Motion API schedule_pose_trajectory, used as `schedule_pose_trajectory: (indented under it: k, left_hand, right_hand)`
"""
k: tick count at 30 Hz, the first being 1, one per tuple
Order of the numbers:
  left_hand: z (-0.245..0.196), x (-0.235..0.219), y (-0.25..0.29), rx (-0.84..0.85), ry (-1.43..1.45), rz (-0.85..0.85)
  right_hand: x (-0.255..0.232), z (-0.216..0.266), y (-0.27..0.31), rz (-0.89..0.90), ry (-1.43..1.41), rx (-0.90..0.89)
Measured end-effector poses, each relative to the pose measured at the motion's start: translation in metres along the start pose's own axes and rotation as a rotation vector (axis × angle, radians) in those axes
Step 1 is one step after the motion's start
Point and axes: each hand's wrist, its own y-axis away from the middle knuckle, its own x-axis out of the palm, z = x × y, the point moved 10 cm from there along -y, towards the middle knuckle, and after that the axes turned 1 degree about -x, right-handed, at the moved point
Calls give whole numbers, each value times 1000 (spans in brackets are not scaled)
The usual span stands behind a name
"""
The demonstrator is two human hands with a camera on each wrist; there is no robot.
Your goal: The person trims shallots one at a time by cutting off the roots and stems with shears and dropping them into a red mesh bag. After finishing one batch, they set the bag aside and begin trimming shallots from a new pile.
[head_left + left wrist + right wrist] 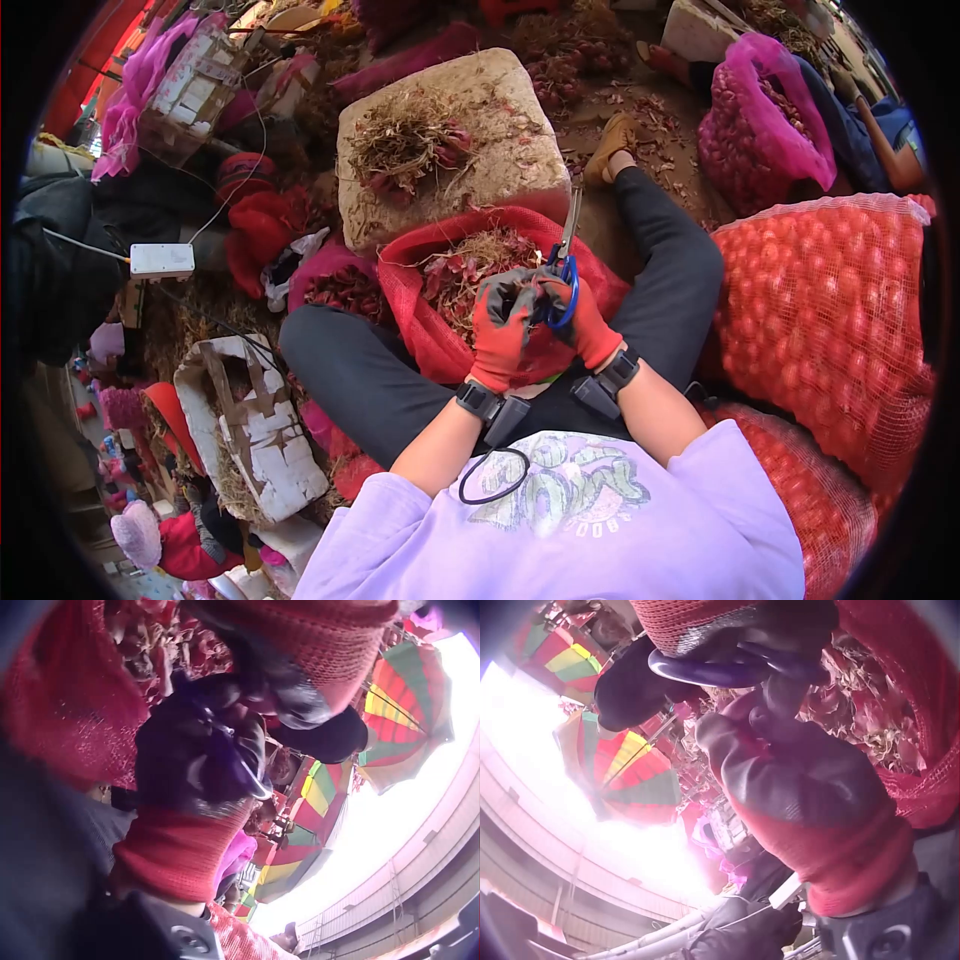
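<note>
Both hands wear red gloves with dark grey palms and meet above an open red mesh bag (400, 300) of red onions with dry stalks (480, 262). The right hand (583, 315) (195, 757) (735, 634) grips blue-handled scissors (570, 290) (225, 761) (705, 671), blades pointing up and away in the head view. Close beside it, the left hand (500, 325) (307, 652) (802, 787) has curled fingers and pinches a small reddish piece, mostly hidden by the fingers; its exact shape cannot be told.
Beyond the bag stands a dirt-covered foam block (500, 140) with a bunch of stalked onions (400, 150) on top. Full red net sacks (820, 310) lie at the right, a pink net bag (765, 125) at the upper right, and a broken white foam box (265, 430) at the left.
</note>
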Motion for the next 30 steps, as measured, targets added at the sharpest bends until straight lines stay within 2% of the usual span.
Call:
schedule_pose_trajectory:
  k: [1, 2, 4, 5, 6, 8, 9, 12, 13, 16, 17, 20, 21, 24, 25, 28, 30]
  left_hand:
    - [27, -9, 2, -172, 59, -105]
    - [37, -5, 3, -201, 57, -27]
    - [20, 2, 0, -257, 53, 124]
    - [21, -1, 3, -364, 37, 157]
    - [25, -4, 5, -397, 183, 126]
    - [34, -7, 9, -459, 480, 63]
    - [12, 0, 7, -487, 556, 50]
    - [-27, -16, -11, -393, 996, 11]
    - [-37, -27, -14, -391, 884, 4]
    - [-44, -48, -12, -413, 708, -12]
    - [-32, -58, -6, -412, 770, -30]
    - [4, -82, 9, -459, 824, -176]
    - [8, -83, 13, -459, 845, -196]
    - [21, -82, 10, -421, 850, -189]
    - [16, -81, 4, -332, 820, -142]
    - [7, -78, 3, -300, 610, -212]
    - [5, -76, 8, -391, 555, -270]
  right_hand:
    - [-3, 7, -2, -36, 154, -87]
    - [-2, 12, -2, -74, 306, -171]
    - [6, 20, 2, -100, 563, -301]
    - [11, 24, 6, -91, 668, -350]
    - [20, 31, 10, -83, 773, -398]
    - [18, 18, 10, -39, 300, -110]
    - [21, 11, 11, -15, 64, 31]
    - [8, 7, 7, 51, -437, 79]
    - [6, 17, 11, 3, -249, 57]
    - [15, 36, 12, 17, 452, -14]
    - [39, 68, 17, -60, 1229, -397]
    - [38, 53, 17, -158, 1659, -370]
    - [41, 45, 19, -85, 1561, -340]
    - [54, 25, 35, 16, 1602, -251]
    - [54, 15, 37, 70, 1633, -283]
    - [59, 14, 40, 22, 1767, -303]
    - [64, 22, 41, 2, 1826, -313]
